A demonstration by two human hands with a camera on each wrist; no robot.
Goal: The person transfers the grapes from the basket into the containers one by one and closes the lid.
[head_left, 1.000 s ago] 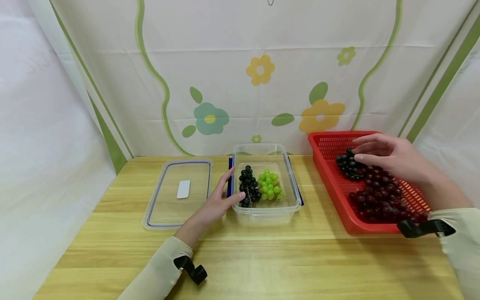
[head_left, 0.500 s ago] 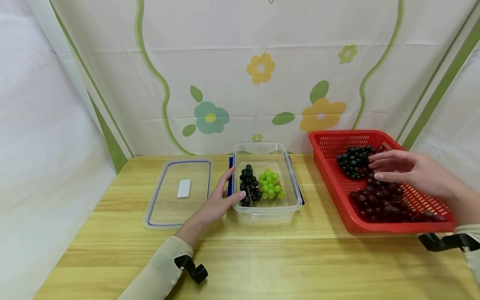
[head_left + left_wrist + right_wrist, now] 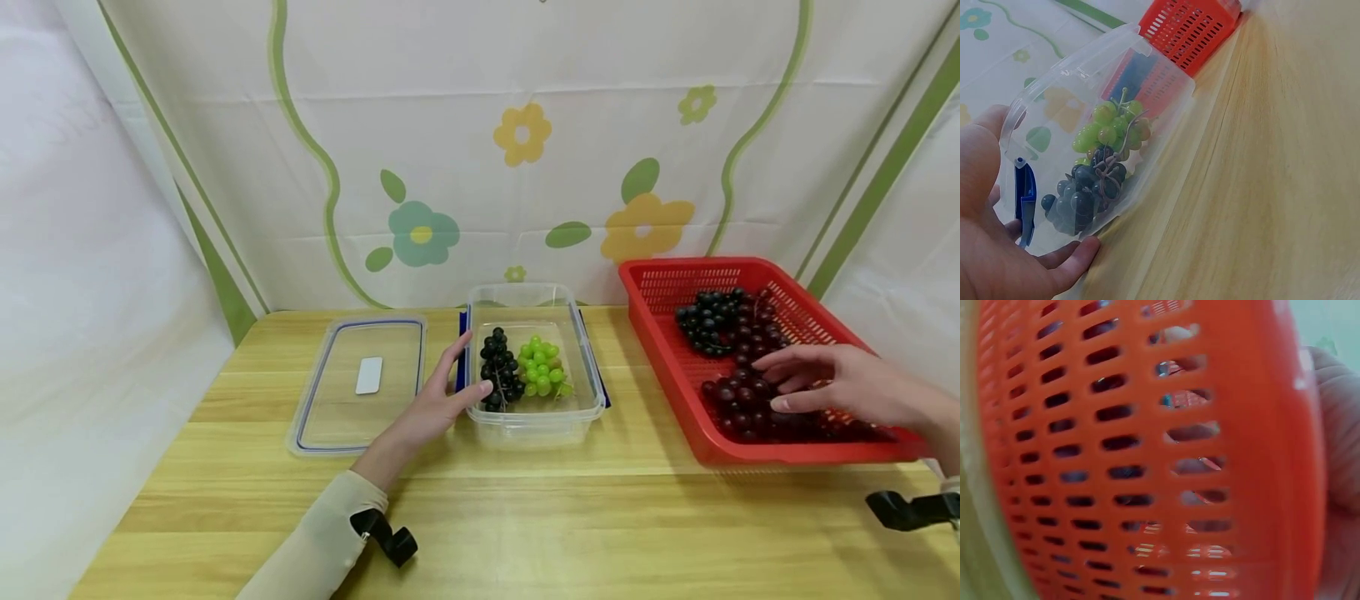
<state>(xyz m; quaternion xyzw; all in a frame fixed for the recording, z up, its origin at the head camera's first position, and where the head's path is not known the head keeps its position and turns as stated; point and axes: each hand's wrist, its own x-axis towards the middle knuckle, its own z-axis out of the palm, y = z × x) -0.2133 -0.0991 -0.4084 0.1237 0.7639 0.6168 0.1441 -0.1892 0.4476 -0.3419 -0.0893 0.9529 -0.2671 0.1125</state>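
Observation:
In the head view my left hand (image 3: 429,410) holds the left side of a clear plastic food container (image 3: 531,429), thumb over the rim. In the left wrist view, lower fingers lie along its wall beside a blue latch (image 3: 1025,203). Inside, a bunch of black grapes (image 3: 498,367) lies next to a bunch of green grapes (image 3: 542,368). My right hand (image 3: 855,387) hovers over dark red grapes (image 3: 742,400) in a red basket (image 3: 663,387), its fingers parted and slightly bent. Another black bunch (image 3: 707,321) lies farther back in the basket.
A clear lid (image 3: 322,425) with a blue seal and a white label (image 3: 368,375) lies flat left of the container. In the right wrist view the slotted basket wall fills most of the picture. A flower-print cloth (image 3: 517,50) hangs behind the wooden table (image 3: 525,533).
My right hand has moved from above the black grapes toward the front right, over the red grapes, uncovering the black bunch. The left hand stays on the container.

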